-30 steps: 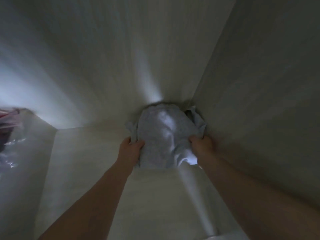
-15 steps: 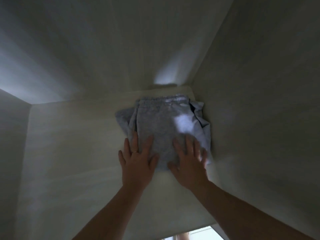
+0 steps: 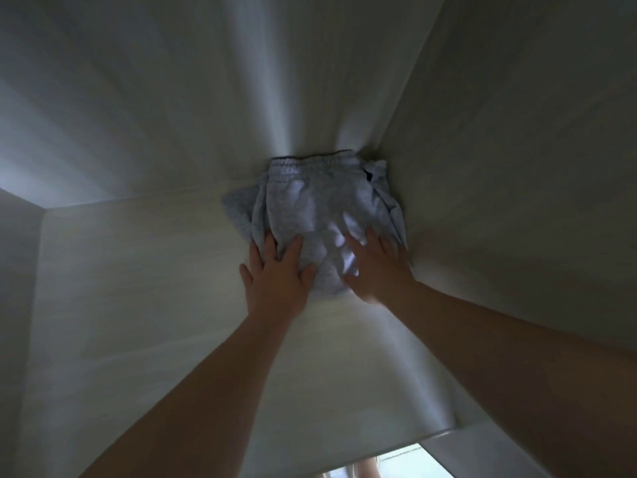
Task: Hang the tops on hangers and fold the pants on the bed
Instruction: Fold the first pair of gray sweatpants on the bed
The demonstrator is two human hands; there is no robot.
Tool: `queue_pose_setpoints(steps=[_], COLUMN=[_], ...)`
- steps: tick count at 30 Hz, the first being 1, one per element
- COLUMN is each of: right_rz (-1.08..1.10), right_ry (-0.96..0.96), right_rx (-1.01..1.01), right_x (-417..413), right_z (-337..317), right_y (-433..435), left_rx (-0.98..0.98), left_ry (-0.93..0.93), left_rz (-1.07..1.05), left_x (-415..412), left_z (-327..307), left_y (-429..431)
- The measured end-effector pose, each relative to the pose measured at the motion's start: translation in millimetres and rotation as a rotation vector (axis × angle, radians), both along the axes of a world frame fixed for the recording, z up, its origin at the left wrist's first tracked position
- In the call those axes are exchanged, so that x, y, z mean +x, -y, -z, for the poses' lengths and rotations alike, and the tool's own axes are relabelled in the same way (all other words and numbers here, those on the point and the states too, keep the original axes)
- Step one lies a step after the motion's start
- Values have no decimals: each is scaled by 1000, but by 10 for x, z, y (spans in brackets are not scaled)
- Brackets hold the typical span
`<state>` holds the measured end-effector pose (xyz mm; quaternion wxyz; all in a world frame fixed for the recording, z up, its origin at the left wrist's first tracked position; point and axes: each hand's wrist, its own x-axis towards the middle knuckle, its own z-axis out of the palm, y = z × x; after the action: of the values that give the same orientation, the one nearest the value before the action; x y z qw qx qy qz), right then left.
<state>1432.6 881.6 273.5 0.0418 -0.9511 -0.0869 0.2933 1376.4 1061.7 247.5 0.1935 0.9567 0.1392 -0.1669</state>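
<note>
Shelf: pale wood-grain cupboard shelf [image 3: 155, 305], under both hands.
Pants: folded light grey fabric pants [image 3: 310, 208], just beyond the fingertips, elastic waistband at the back right corner.
Left hand [image 3: 277, 281]: flat, fingers straight, pressing the pants' near left edge.
Right hand [image 3: 377, 270]: flat, fingers spread, pressing their near right edge.

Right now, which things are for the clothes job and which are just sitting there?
For the job: folded grey pants; left hand and right hand, both pressing flat on the pants.

Just there: shelf board under the pants; back wall; right side wall.
</note>
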Motion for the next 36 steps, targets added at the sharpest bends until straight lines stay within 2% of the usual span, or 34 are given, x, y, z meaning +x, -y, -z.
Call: queue_pose_setpoints(steps=[3, 6, 12, 19, 25, 29, 33, 36], right_rz=[78, 103, 77, 16, -136, -248, -422, -544], right_ry=[-56, -20, 92, 112, 157, 182, 207, 140], right_rx=[1, 43, 127, 256, 380, 480, 539, 589], right_x=[-174, -467, -1154, -1937, -2393, -2625, -2895, -3220], right_z=[-134, -352, -834, -1429, -1879, -2125, -2313, -2383], right_y=[54, 94, 41, -105, -114, -19, 147, 304], left_rx=[1, -14, 2, 39, 76, 203, 275, 336], left_ry=[9, 5, 29, 98, 128, 163, 214, 219], left_rz=[-37, -95, -132, -216, -289, -406, -616, -770], left_x=[-246, -586, -1365, -2187, -2889, -3371, -3898, -4435], left_z=[-124, -325, -904, -1688, -2191, -2470, -2768, -2910], left_y=[75, 124, 146, 6, 100, 377, 680, 951])
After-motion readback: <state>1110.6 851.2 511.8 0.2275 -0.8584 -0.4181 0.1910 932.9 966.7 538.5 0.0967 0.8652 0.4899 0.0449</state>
